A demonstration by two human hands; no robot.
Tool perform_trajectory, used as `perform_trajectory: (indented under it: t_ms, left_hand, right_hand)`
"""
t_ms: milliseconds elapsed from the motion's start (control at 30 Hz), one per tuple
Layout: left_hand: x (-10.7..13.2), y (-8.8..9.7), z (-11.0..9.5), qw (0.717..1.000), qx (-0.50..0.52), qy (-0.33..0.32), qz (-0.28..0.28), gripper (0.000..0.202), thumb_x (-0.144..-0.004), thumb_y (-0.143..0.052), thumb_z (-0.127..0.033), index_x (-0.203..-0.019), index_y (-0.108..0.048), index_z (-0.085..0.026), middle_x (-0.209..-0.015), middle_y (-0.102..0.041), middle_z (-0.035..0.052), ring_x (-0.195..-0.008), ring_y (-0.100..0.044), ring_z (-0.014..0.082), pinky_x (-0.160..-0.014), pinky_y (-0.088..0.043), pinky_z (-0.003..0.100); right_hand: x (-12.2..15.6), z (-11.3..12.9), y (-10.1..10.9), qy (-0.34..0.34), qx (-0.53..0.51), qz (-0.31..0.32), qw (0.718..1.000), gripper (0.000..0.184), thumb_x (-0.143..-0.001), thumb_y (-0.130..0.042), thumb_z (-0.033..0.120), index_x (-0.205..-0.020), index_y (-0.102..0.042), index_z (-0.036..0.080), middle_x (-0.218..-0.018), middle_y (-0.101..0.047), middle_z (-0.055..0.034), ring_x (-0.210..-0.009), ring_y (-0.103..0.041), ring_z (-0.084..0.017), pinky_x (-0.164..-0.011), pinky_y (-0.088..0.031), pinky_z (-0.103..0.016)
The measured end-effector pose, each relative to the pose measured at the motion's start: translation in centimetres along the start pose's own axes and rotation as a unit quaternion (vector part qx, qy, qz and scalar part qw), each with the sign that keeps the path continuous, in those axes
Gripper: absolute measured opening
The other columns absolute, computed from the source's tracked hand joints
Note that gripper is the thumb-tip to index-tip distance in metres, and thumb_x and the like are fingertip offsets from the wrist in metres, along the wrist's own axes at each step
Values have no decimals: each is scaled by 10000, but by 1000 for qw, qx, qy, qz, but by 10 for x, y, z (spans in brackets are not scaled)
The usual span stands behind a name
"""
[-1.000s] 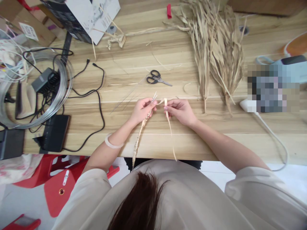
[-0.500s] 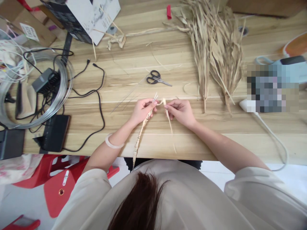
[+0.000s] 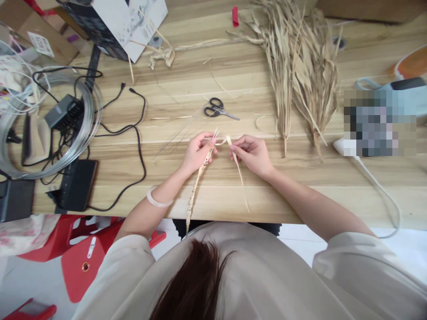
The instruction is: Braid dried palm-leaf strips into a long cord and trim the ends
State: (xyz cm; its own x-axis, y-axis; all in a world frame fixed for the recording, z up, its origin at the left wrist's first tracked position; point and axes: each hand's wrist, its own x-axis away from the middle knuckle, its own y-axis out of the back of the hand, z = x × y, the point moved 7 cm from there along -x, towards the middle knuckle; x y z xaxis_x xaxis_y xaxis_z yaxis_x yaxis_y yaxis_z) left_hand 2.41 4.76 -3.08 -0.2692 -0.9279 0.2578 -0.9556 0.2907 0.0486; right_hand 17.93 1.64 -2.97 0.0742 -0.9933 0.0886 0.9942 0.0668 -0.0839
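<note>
My left hand is closed on the upper end of a long, narrow braid of pale plant fibre, which hangs down past the table's front edge. Thin light rods or wires poke out above its thumb. From that end a pale flat fibre strip runs across to my right hand, which pinches it between thumb and fingertips. The strip folds over at the top and its tail dangles below. Just beyond both hands lie black-handled scissors, blades pointing right.
Dried leaf bundles lie at the back right. A coil of wire, black cables and a dark power bank-like block crowd the left. A white box stands behind. A white cable curves at the right.
My right hand has shifted slightly right, and the strip's tail has swung right with it. The left hand keeps its hold on the braid, nearly in place.
</note>
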Motion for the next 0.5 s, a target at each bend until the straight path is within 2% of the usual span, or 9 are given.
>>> perform_trajectory:
  t_ms: [333,400,500]
  left_hand:
    - [4,-11,-3,998,11,-6,56,438,-684,-742,-466,-918,-587,-130,-614,-625,-18,-356,-518,63,-334,-364,174]
    - [6,-15,-3,997,12,4,71,446,-673,-753,-464,-920,-590,-129,-617,-630,-16,-360,-522,62,-345,-380,172]
    - [7,-17,-3,996,15,10,86,447,-670,-757,-461,-909,-589,-123,-612,-631,-15,-360,-520,58,-353,-392,168]
  right_hand:
    - [-1,-3,-1,18,20,20,999,252,-749,-683,414,-717,-547,205,-637,-624,-4,-508,-535,-109,-492,-436,-271]
    - [-1,-1,-1,32,21,19,999,248,-739,-692,389,-688,-535,203,-717,-636,-18,-589,-566,-121,-551,-462,-282]
    - [-1,2,-2,58,8,23,998,265,-726,-701,354,-633,-508,198,-850,-662,-46,-795,-620,-163,-719,-499,-329]
